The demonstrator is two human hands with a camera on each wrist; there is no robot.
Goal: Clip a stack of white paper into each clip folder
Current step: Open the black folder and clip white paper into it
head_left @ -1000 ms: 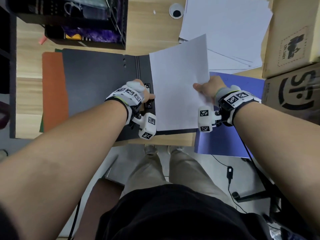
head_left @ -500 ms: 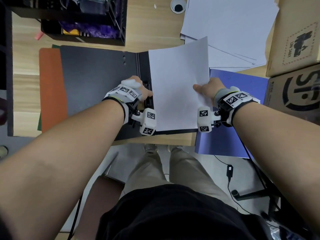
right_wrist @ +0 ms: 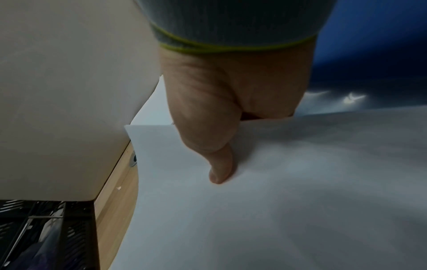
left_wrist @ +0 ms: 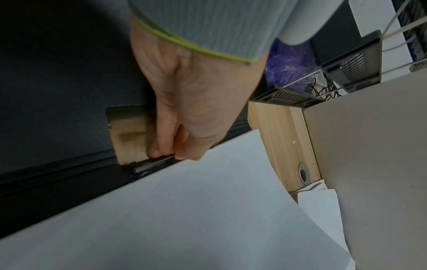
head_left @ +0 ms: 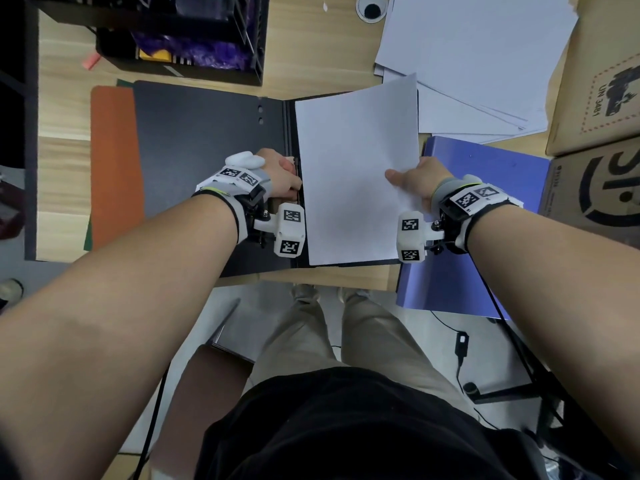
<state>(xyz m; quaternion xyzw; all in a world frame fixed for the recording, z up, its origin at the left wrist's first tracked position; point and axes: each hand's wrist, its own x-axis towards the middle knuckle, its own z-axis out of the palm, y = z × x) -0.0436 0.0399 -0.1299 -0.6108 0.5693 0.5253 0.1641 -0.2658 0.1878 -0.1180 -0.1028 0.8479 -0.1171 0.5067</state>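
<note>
A black clip folder [head_left: 207, 150] lies open on the wooden desk. My left hand [head_left: 280, 176] pinches the metal clip lever [left_wrist: 157, 160] at the folder's spine, fingers curled round it. A stack of white paper [head_left: 353, 168] lies over the folder's right half, its left edge against the clip. My right hand [head_left: 415, 180] grips the stack's right edge, thumb [right_wrist: 219, 169] on top and the fingers hidden beneath. The paper's far right corner is lifted and bowed. A blue folder [head_left: 478, 209] lies closed to the right, partly under my right wrist.
Loose white sheets [head_left: 478, 57] are spread at the back right. Cardboard boxes [head_left: 595, 133] stand along the right edge. A black wire basket [head_left: 180, 32] sits at the back left. An orange folder [head_left: 114, 161] pokes out from under the black one.
The paper stack has slid a little left toward the clip and lies flatter. Both hands keep their hold.
</note>
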